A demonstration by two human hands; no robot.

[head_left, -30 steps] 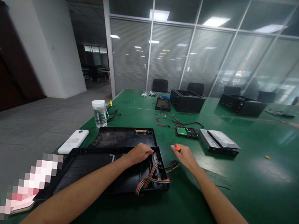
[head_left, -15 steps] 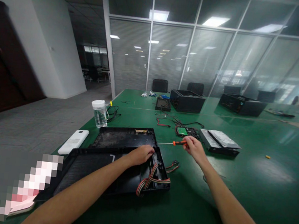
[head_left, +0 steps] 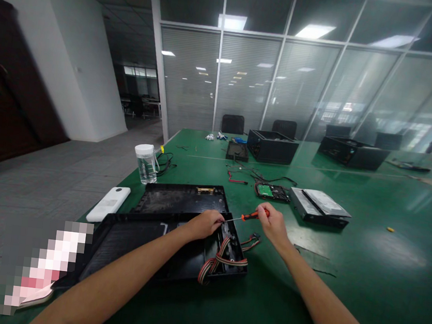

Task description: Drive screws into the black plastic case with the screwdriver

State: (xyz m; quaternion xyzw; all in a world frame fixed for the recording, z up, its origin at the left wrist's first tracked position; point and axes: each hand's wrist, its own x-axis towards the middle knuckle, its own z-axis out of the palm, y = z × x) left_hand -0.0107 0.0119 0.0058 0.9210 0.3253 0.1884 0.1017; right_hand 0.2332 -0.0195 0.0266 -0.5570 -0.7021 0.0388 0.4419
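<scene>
My right hand (head_left: 272, 221) is wrapped round the orange and black handle of a screwdriver (head_left: 249, 216), whose thin shaft points left. The shaft's end meets the fingertips of my left hand (head_left: 207, 224), which are pinched together; what they hold, if anything, is hidden. That hand rests over the inner right part of a black plastic casing (head_left: 128, 243). Striped ribbon wires (head_left: 224, 259) loop over the casing's right end, and their connector (head_left: 256, 238) lies outside on the table. Behind it lies a second black panel (head_left: 180, 199) with a brass-coloured strip.
On the green table (head_left: 380, 295) stand a water bottle (head_left: 145, 164), a white device (head_left: 108, 204), a green circuit board (head_left: 269, 191), a silver drive (head_left: 320, 207) and a small yellow piece (head_left: 390, 229). Black cases (head_left: 272, 147) sit farther back. A blurred-out object lies at lower left.
My right hand has moved slightly left and down with the screwdriver, bringing its tip to my left fingertips. My left hand stays at the casing.
</scene>
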